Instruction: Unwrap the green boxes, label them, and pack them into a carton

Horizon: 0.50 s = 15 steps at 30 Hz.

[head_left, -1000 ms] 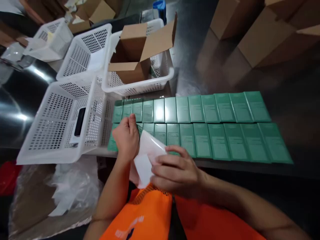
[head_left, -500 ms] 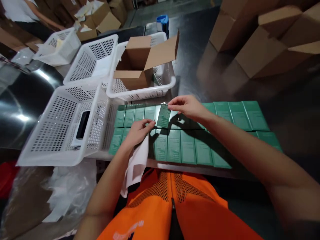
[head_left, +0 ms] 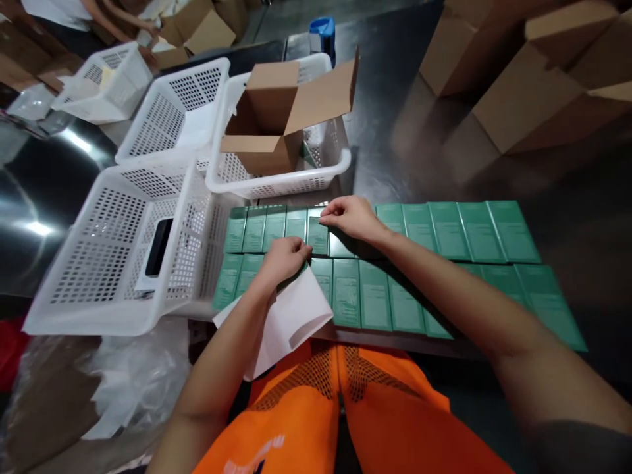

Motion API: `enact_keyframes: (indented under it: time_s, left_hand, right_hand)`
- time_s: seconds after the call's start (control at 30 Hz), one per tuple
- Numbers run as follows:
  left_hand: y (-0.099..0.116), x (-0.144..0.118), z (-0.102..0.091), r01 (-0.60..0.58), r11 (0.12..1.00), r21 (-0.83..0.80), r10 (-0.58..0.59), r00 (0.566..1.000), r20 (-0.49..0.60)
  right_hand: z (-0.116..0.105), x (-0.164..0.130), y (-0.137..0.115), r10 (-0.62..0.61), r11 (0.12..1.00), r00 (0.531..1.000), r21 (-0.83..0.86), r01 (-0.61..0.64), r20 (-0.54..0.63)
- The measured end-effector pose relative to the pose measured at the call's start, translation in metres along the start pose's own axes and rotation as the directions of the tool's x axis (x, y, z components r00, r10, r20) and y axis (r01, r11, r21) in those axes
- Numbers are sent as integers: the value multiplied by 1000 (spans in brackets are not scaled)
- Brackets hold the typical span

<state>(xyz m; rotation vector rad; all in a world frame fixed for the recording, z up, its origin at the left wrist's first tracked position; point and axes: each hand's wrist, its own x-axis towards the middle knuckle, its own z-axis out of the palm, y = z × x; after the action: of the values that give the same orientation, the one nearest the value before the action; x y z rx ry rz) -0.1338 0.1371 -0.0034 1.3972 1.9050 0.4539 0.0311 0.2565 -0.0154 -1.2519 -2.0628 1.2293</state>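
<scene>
Two rows of small green boxes [head_left: 374, 296] lie side by side before me, with pale print on their faces. My left hand [head_left: 287, 258] is closed, its fingers curled round the edge of a white paper sheet [head_left: 296, 313] that hangs over the front row. In the back row, a thin green printed piece [head_left: 318, 237] lies over one box face; whether it is a sticker or a card I cannot tell. At its top right corner, my right hand [head_left: 348, 216] pinches with thumb and forefinger. My left fingertips are near its lower left corner.
Beyond the rows, a white basket [head_left: 276, 191] holds an open cardboard box [head_left: 261, 155]. Another white basket [head_left: 99, 322] at left contains a black phone-like object [head_left: 158, 247]. Large cartons [head_left: 523, 99] stand at the right. A blue roll [head_left: 322, 38] sits behind; a co-worker's arm shows top left.
The thin green piece went from tilted above the back row to lying flush on a box. My right hand moved slightly left and down. The white sheet swung up and right over the front row.
</scene>
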Motion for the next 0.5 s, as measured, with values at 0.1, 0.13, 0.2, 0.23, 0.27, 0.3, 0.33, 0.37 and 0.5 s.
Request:
enact_keyframes:
  time_s: [0.1,0.13,0.2,0.23,0.27,0.3,0.33,0.37,0.5]
  left_hand:
    - [0,1,0,12,1000,20,-12,1000,10]
    - [1,1,0,17,999,29,-17,1000,10]
    - [3,1,0,28,998,51,-28,1000,9]
    - [4,1,0,34,997,64,-34,999,9]
    - [6,1,0,40,996,78,-41,999,10]
    - [7,2,0,47,995,93,-48,999,9]
    - [9,2,0,53,993,109,-54,999,7]
    - [10,3,0,58,990,127,-59,998,2]
    - [12,6,-1,53,978,200,-53,999,-8]
  right_hand:
    - [3,0,0,-7,999,1000,-44,7,-15]
    - [3,0,1,-9,998,1000,-59,8,-17]
    - [4,1,1,-13,996,1000,-89,11,-21]
    - [5,1,1,-12,995,1000,-100,9,-25]
    - [6,0,1,-8,994,1000,-111,5,-30]
    - [7,-1,1,-6,993,999,-120,2,-34]
    - [8,-2,0,-5,992,999,-130,0,-34]
    - [9,-4,0,-5,990,999,-142,1,-32]
    - [12,-6,-2,-63,969,988,-246,26,-144]
